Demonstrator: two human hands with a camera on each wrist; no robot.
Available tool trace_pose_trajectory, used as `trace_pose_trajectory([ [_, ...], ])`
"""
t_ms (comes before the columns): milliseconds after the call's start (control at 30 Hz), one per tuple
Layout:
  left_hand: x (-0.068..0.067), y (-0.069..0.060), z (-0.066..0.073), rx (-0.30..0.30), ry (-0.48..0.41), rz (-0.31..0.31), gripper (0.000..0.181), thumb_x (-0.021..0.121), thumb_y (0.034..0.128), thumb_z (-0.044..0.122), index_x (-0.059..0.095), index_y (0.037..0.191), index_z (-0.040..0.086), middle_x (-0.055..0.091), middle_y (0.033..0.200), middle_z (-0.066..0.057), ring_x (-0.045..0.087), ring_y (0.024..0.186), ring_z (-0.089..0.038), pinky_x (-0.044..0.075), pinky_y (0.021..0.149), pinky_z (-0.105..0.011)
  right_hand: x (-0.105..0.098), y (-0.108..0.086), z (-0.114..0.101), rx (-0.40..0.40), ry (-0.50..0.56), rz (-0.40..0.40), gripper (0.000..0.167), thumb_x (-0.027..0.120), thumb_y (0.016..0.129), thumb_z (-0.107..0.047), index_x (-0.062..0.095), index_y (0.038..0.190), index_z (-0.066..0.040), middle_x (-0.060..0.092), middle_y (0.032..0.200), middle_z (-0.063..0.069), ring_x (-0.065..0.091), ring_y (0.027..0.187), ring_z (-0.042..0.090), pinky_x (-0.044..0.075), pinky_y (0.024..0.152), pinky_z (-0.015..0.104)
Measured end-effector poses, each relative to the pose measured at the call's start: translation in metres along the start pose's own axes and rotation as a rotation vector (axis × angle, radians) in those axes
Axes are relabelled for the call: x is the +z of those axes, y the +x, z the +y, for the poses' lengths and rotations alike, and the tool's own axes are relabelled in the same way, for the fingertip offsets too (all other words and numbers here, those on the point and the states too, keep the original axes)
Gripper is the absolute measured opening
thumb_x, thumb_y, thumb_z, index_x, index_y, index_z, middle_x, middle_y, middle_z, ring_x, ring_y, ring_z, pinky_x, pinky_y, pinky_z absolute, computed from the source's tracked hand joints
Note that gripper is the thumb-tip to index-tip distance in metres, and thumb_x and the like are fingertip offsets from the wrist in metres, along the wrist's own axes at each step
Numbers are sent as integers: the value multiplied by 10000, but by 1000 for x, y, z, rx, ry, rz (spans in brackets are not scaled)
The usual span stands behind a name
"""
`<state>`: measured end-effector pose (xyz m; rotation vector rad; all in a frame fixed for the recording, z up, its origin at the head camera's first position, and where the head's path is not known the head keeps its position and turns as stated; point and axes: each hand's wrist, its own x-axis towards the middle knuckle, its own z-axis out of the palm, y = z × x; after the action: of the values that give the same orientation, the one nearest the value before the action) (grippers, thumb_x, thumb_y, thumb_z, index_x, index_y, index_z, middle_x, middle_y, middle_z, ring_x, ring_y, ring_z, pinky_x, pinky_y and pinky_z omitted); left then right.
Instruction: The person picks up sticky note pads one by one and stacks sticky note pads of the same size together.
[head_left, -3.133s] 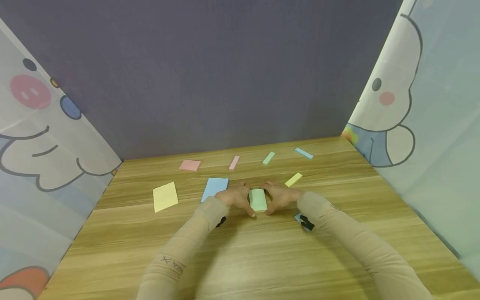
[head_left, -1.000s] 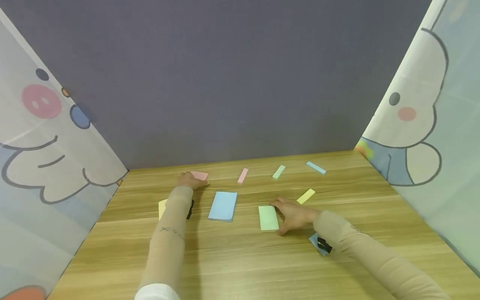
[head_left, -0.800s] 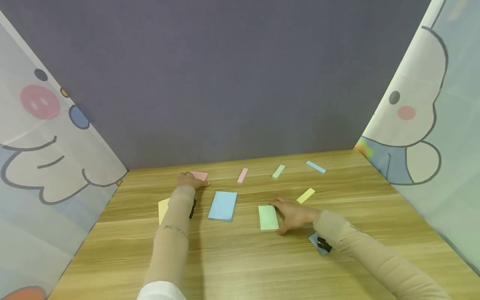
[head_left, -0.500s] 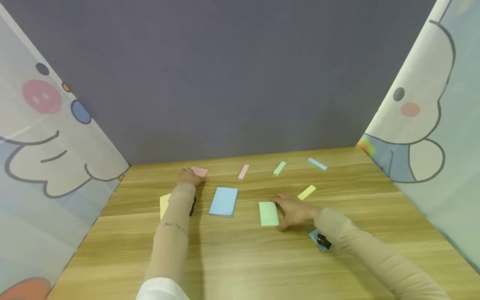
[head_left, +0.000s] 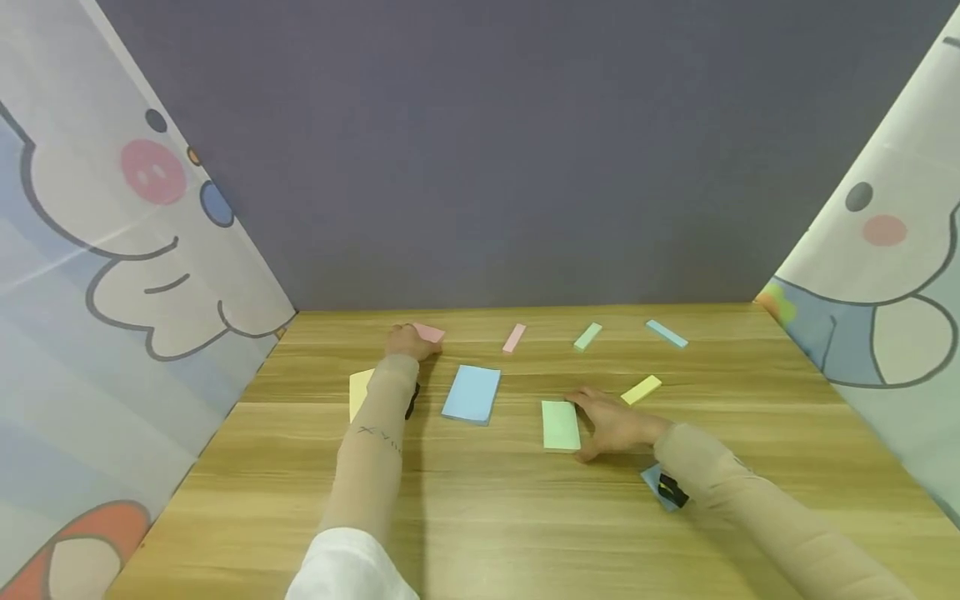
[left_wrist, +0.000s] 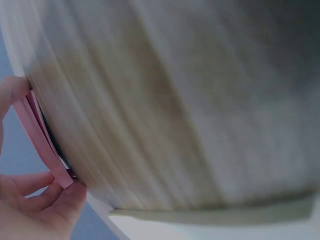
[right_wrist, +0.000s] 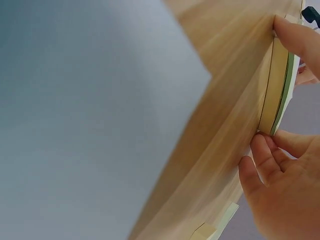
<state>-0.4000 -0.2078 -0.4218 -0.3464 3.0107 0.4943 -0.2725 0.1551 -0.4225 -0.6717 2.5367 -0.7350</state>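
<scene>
At the back left, my left hand (head_left: 408,342) grips a pink sticky note pad (head_left: 429,332). The left wrist view shows thumb and fingers at opposite ends of that pink pad (left_wrist: 42,142), with a dark gap along its underside. My right hand (head_left: 615,425) holds a pale green sticky note pad (head_left: 561,426) from its right side, near the table's middle. In the right wrist view the thumb is at one end of this green pad (right_wrist: 275,82) and the fingertips at the other; its thick side looks cream with a green line.
A blue pad (head_left: 471,394) lies between the hands. The left forearm partly covers a yellow pad (head_left: 361,390). Narrow pink (head_left: 514,337), green (head_left: 588,336), blue (head_left: 667,333) and yellow (head_left: 641,389) strips lie toward the back. Another blue piece (head_left: 654,482) sits under the right wrist.
Three seconds ago both hands were at the green pad. My left hand has since moved back and left to the pink pad; the right has stayed. The head view has shifted.
</scene>
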Motion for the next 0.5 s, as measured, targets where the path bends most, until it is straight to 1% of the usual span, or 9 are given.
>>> trace_pose_trajectory([
  [133, 0, 0, 2, 9, -35, 29, 768, 677, 735, 493, 489, 1232, -61, 472, 1206, -224, 479, 1069, -349, 425, 945, -421, 0, -1, -1, -3, -10, 12, 985, 806, 659, -325, 259, 1426, -37, 122, 1495, 245, 161, 1347, 453, 238, 1023, 619],
  [233, 0, -1, 2, 15, -78, 48, 771, 696, 721, 480, 494, 1226, -67, 471, 1212, -235, 492, 1056, -351, 442, 927, -425, -1, -1, -1, -17, -31, 19, 976, 802, 663, -328, 266, 1420, -25, 134, 1487, 261, 173, 1340, 460, 243, 1021, 617],
  [367, 1, -3, 1, 34, -92, 70, 780, 706, 709, 476, 493, 1216, -79, 490, 1184, -242, 495, 1051, -359, 446, 914, -432, -2, 0, 0, -27, -41, 21, 965, 797, 669, -323, 269, 1415, -14, 146, 1479, 272, 177, 1336, 466, 239, 1017, 627],
  [500, 3, -4, 0, 34, -105, 75, 789, 726, 694, 463, 483, 1211, -81, 499, 1161, -236, 496, 1037, -354, 453, 900, -427, -1, -1, 0, -32, -40, 16, 967, 799, 663, -319, 273, 1411, -5, 161, 1473, 275, 180, 1333, 470, 237, 1011, 636],
])
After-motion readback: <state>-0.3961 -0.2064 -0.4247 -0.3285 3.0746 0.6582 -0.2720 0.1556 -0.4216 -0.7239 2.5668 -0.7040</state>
